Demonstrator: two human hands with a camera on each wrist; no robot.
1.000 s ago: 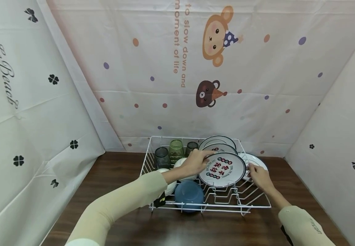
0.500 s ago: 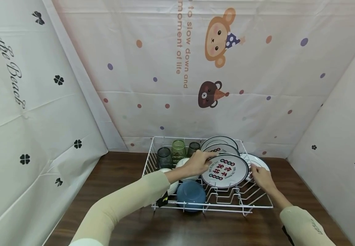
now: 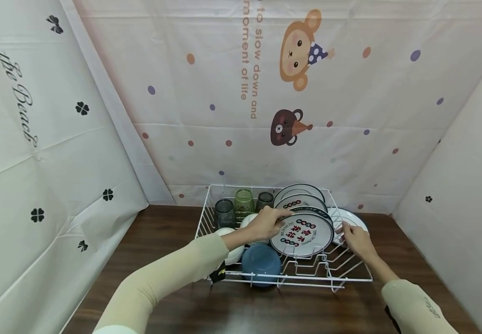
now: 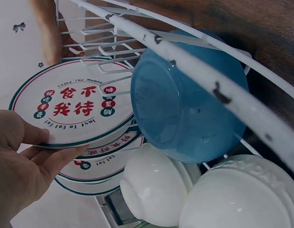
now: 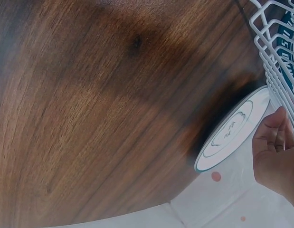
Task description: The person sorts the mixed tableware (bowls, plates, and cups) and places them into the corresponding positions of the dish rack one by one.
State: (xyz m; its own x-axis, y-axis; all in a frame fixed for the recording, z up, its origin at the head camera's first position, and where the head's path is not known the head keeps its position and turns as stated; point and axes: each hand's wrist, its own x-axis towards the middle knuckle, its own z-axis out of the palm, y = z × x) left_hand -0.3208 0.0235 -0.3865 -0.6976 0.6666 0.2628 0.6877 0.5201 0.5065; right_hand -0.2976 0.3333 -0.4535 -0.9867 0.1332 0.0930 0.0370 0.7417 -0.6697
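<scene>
My left hand [image 3: 266,223] holds the upper left rim of a round white plate [image 3: 301,236] with a dark rim and red lettering. In the left wrist view, the thumb lies on its printed face and the fingers go behind it. The plate stands tilted at the front of a row of similar plates [image 3: 300,202] in a white wire dish rack [image 3: 305,280]. A dark-banded rim shows right behind it. My right hand [image 3: 356,237] grips the rack's right side, with curled fingers at the wires in the right wrist view.
Left in the rack are a blue bowl [image 3: 260,265], white bowls [image 4: 154,185], a green glass [image 3: 244,204] and dark glasses [image 3: 225,213]. Another white plate [image 5: 232,130] leans outside the rack's right side. A brown wooden table [image 3: 170,306] lies below; printed cloth [image 3: 207,153] hangs behind.
The front plate has shifted slightly left and down with my left hand, and a dark-banded rim now shows behind it. My right hand stays at the rack's side. The head view has shifted slightly.
</scene>
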